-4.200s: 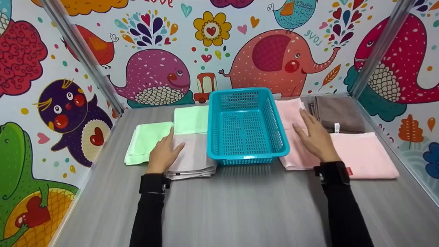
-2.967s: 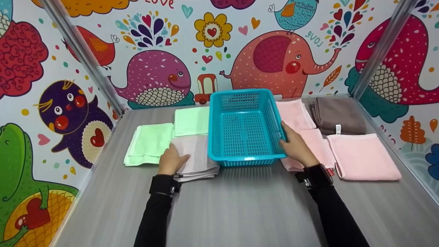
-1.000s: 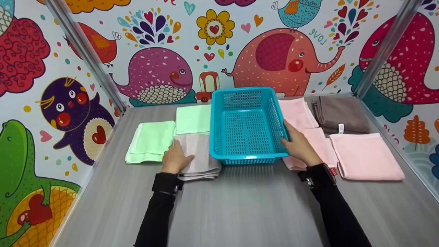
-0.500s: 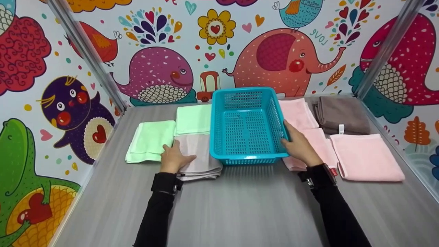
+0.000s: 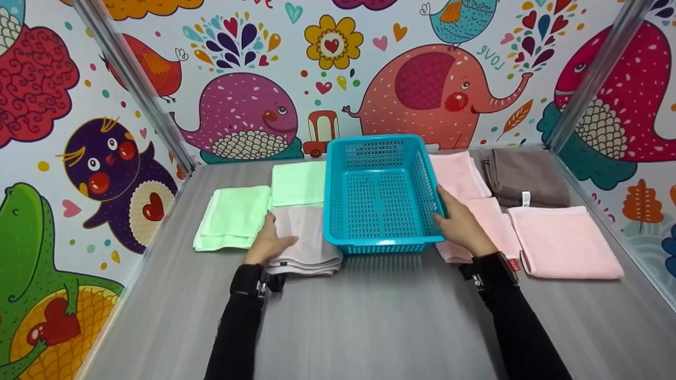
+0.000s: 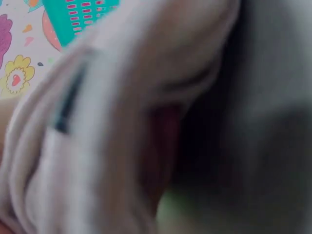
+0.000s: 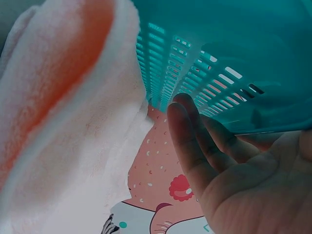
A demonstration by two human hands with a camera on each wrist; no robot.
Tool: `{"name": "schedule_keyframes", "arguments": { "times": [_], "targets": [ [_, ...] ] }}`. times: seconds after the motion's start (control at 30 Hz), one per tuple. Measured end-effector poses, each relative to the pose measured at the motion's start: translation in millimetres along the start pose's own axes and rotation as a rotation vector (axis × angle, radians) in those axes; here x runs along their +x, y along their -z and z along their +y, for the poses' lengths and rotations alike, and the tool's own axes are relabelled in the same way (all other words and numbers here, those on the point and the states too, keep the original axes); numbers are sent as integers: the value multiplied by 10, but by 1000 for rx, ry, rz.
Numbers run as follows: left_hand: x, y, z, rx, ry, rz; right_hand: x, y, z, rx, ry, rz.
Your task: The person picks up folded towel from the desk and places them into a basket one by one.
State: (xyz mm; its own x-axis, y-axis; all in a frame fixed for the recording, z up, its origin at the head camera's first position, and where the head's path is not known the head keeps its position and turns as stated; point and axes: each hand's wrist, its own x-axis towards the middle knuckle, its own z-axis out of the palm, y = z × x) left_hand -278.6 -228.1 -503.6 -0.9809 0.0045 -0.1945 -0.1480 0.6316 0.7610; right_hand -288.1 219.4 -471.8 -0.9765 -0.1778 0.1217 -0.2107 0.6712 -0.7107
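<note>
On the left, a folded light-grey towel (image 5: 306,237) lies against the teal plastic basket (image 5: 377,206). My left hand (image 5: 268,244) grips its left side, thumb on top and fingers at the edge. Up close in the left wrist view, the grey towel's layers (image 6: 107,131) are blurred, with a dark label near the edge and the fingers mostly hidden. My right hand (image 5: 460,219) holds the basket's right rim, thumb over it. In the right wrist view, the right hand's fingers (image 7: 195,139) reach along the outside wall of the basket (image 7: 234,53).
Two folded green towels, one at left (image 5: 235,216) and one behind the grey (image 5: 298,182), lie beside the basket. On the right are pink towels, one by the basket (image 5: 488,221) and another farther right (image 5: 565,240), plus a brown towel (image 5: 528,177). A patterned wall (image 5: 317,84) stands behind.
My right hand has come from over the pink towels to the basket's rim. My left hand has moved right from the green towel to the grey one and turned at its edge.
</note>
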Motion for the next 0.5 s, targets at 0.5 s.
{"name": "schedule_keyframes", "arguments": {
  "times": [0.5],
  "targets": [
    [-199,313,412,-237,-119,65,-8,5,-13,5,-17,-13]
  ]
}}
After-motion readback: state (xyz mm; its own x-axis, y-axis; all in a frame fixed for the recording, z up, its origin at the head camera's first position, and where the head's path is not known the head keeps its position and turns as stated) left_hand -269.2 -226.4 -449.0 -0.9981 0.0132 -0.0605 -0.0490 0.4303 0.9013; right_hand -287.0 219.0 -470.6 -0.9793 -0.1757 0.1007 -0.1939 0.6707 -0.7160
